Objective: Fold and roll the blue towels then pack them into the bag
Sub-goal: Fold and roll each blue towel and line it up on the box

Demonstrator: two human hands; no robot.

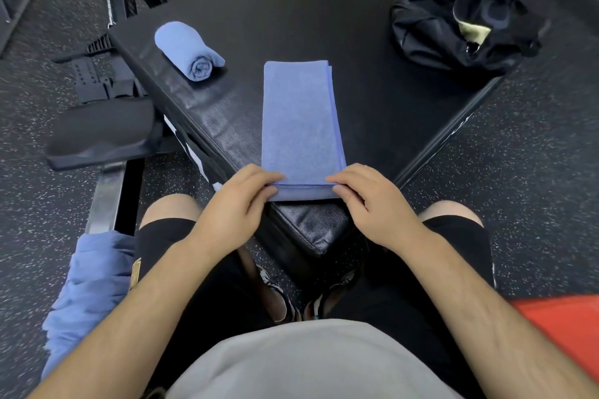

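While facing a bench (324, 19), pinched the near end of a folded towel (299, 120), laid lengthwise on it, with left hand (240, 194) and right hand (366, 201) at either corner. Judged as starting the roll; next called for a tight first tuck, then even rolling away. Noted a rolled towel (189, 50) far left, bag (453, 19) far right.

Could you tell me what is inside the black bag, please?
Inside the black bag only a pale yellowish patch shows at its opening; anything deeper is hidden by the dark fabric.
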